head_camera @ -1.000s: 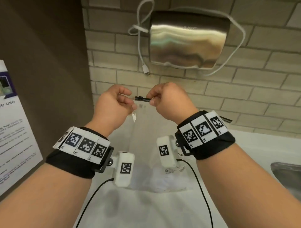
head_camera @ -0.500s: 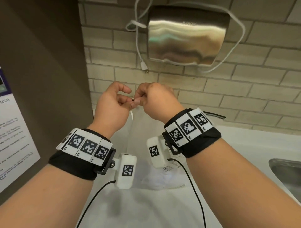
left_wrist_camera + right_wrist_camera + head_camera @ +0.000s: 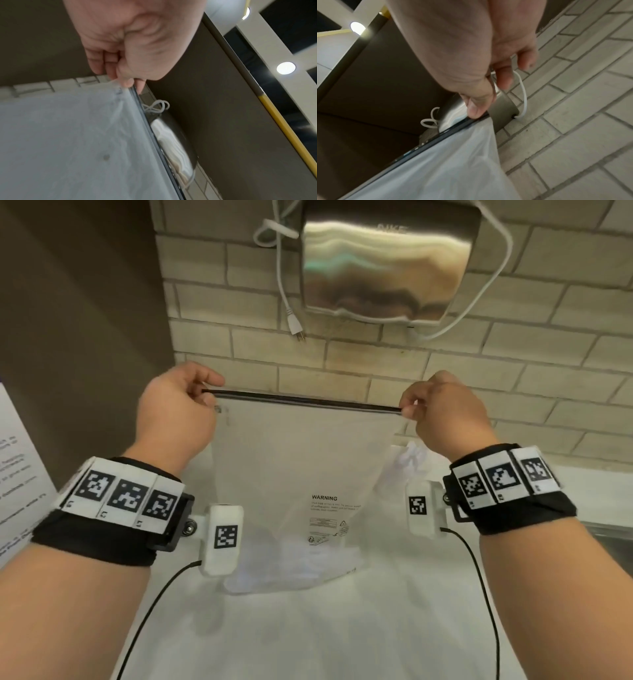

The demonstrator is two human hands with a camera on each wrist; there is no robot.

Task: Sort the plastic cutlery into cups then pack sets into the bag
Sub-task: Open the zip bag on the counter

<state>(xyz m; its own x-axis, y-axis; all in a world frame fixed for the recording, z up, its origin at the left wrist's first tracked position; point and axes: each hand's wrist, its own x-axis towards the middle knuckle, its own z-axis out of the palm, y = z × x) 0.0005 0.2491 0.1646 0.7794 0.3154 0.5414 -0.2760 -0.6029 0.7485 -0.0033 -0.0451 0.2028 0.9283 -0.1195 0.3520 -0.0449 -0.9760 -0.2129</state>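
Head view: a frosted translucent plastic zip bag [image 3: 294,474] hangs over the white desk [image 3: 308,638], stretched between two hands.
Its black zip strip [image 3: 301,400] runs left to right along the top, the mouth up; "WARNING" is printed low on the front, the smaller print unreadable. Left hand [image 3: 174,409] and right hand [image 3: 442,409] fingers pinch opposite ends of the strip.
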